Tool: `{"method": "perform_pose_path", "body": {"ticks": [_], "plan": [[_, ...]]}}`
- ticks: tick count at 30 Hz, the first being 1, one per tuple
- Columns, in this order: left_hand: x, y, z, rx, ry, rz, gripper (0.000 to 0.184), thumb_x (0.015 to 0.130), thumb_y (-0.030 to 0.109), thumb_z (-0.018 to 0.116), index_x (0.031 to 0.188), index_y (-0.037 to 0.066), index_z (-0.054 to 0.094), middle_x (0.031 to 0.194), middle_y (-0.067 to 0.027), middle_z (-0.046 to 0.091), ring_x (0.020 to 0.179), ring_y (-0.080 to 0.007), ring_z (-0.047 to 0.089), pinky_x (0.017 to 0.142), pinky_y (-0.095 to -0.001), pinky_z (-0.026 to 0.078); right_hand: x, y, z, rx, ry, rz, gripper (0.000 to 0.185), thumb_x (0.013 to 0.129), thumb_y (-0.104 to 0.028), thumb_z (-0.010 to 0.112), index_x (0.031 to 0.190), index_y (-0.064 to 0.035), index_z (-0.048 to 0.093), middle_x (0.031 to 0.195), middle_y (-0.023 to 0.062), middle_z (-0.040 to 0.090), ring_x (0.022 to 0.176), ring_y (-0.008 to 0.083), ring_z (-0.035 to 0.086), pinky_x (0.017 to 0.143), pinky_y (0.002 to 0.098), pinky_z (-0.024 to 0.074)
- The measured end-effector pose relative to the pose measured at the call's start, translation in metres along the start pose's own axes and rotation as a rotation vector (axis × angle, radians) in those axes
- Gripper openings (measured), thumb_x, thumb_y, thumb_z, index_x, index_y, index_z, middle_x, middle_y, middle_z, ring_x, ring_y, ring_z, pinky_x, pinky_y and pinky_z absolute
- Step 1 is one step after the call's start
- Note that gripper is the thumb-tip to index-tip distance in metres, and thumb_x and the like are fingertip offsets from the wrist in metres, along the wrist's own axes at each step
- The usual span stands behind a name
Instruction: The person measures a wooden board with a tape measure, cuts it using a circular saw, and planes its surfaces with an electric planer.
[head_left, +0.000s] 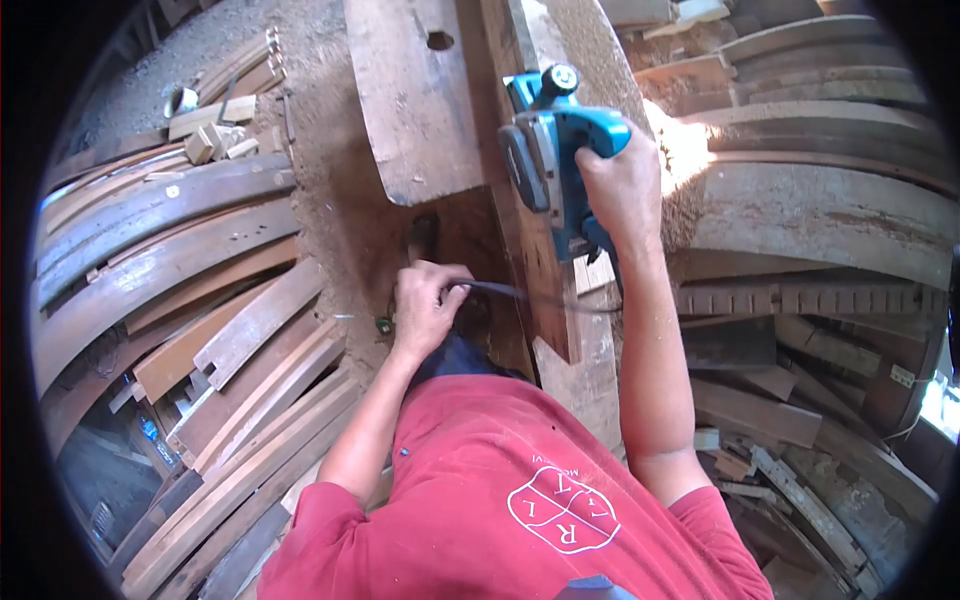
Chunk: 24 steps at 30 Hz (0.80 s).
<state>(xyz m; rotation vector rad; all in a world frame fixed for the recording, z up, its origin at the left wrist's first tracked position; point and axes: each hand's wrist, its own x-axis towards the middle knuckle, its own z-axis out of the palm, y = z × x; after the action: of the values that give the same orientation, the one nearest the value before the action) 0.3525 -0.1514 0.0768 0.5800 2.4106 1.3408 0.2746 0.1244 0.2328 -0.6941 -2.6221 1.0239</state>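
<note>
My right hand (622, 195) is wrapped around the rear handle of a teal electric planer (562, 135). The planer rests along a long wooden plank (548, 290) that runs away from me. A dark power cord (525, 293) trails from the planer's back end across to my left side. In front of my waist, my left hand (432, 300) pinches that cord between thumb and fingers, holding it off to the side of the plank.
A wide board with a hole (415, 110) lies ahead, left of the plank. Curved timbers (210, 245) are stacked on the left, and more curved planks (820, 200) on the right. Sawdust (600, 50) covers the far surface. A dark shoe (424, 232) shows below.
</note>
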Motion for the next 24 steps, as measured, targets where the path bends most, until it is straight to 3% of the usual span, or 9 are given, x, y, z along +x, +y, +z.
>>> {"method": "perform_pose_path", "body": {"ticks": [1,3,4,7,9,12,16,19,24], "plan": [[0.004,0.025,-0.007,0.253,0.362,-0.002,0.034,0.086,0.023,0.074,0.116,0.008,0.076,0.108,-0.0132,0.071,0.109,-0.0343,0.062,0.096,-0.0483,0.050,0.002,-0.003,0.001,-0.006,0.004,0.003,0.031,0.081,-0.010,0.071,0.110,-0.0007,0.077,0.100,0.0283,0.077,0.101,0.0457,0.075,0.090,0.0497,0.0589],[0.010,0.037,-0.009,0.051,0.266,0.137,0.039,0.082,0.016,0.073,0.120,0.010,0.076,0.114,-0.0134,0.069,0.121,-0.0360,0.055,0.100,-0.0489,0.048,0.007,-0.003,0.005,0.005,0.030,-0.033,0.033,0.082,-0.009,0.072,0.113,-0.0024,0.077,0.102,0.0288,0.076,0.102,0.0465,0.074,0.091,0.0513,0.0587],[0.009,0.055,-0.008,0.042,0.160,0.254,0.040,0.079,0.013,0.071,0.119,0.014,0.079,0.112,-0.0117,0.070,0.108,-0.0341,0.061,0.102,-0.0431,0.047,0.012,-0.007,0.006,-0.004,0.028,-0.009,0.033,0.082,-0.009,0.072,0.114,-0.0024,0.077,0.102,0.0289,0.077,0.102,0.0465,0.074,0.092,0.0516,0.0587],[0.016,0.061,0.024,-0.091,-0.209,0.675,0.056,0.082,0.020,0.079,0.138,0.020,0.074,0.108,-0.0092,0.065,0.103,-0.0303,0.064,0.094,-0.0455,0.051,0.034,-0.011,0.015,-0.008,0.021,0.005,0.034,0.082,-0.009,0.072,0.115,-0.0018,0.077,0.103,0.0291,0.077,0.103,0.0464,0.075,0.093,0.0522,0.0587],[0.018,0.068,0.040,-0.048,-0.274,0.692,0.061,0.084,0.024,0.082,0.144,0.030,0.070,0.124,-0.0128,0.055,0.117,-0.0352,0.057,0.106,-0.0469,0.049,0.056,-0.015,0.022,-0.003,0.020,-0.006,0.034,0.083,-0.010,0.073,0.115,-0.0012,0.076,0.103,0.0292,0.077,0.103,0.0462,0.075,0.093,0.0524,0.0588],[0.035,0.061,0.046,-0.010,-0.246,0.727,0.058,0.085,0.026,0.083,0.141,0.033,0.071,0.121,-0.0112,0.048,0.127,-0.0359,0.047,0.115,-0.0495,0.045,0.093,-0.028,0.035,-0.032,0.022,0.012,0.035,0.083,-0.011,0.073,0.116,-0.0001,0.076,0.104,0.0292,0.077,0.105,0.0459,0.075,0.094,0.0527,0.0588],[0.061,0.048,0.039,0.109,-0.163,0.749,0.051,0.092,0.042,0.076,0.142,0.039,0.070,0.150,-0.0105,0.048,0.146,-0.0363,0.034,0.130,-0.0608,0.022,0.156,-0.045,0.055,-0.074,0.032,0.037,0.034,0.083,-0.011,0.073,0.115,0.0002,0.076,0.104,0.0294,0.077,0.105,0.0461,0.075,0.094,0.0531,0.0587],[0.096,0.033,0.029,0.110,-0.164,0.731,0.051,0.096,0.046,0.070,0.147,0.041,0.066,0.171,-0.0132,0.033,0.158,-0.0405,0.022,0.131,-0.0600,0.021,0.207,-0.065,0.070,-0.088,0.041,0.022,0.034,0.083,-0.011,0.072,0.115,0.0003,0.076,0.104,0.0296,0.077,0.104,0.0462,0.075,0.094,0.0532,0.0585],[0.154,0.012,0.015,0.001,-0.240,0.681,0.049,0.100,0.049,0.067,0.149,0.047,0.063,0.177,-0.0134,0.020,0.161,-0.0421,0.010,0.132,-0.0579,0.018,0.299,-0.084,0.099,-0.069,0.046,0.023,0.035,0.082,-0.010,0.072,0.115,-0.0010,0.077,0.104,0.0285,0.077,0.103,0.0455,0.075,0.094,0.0512,0.0582]]}}
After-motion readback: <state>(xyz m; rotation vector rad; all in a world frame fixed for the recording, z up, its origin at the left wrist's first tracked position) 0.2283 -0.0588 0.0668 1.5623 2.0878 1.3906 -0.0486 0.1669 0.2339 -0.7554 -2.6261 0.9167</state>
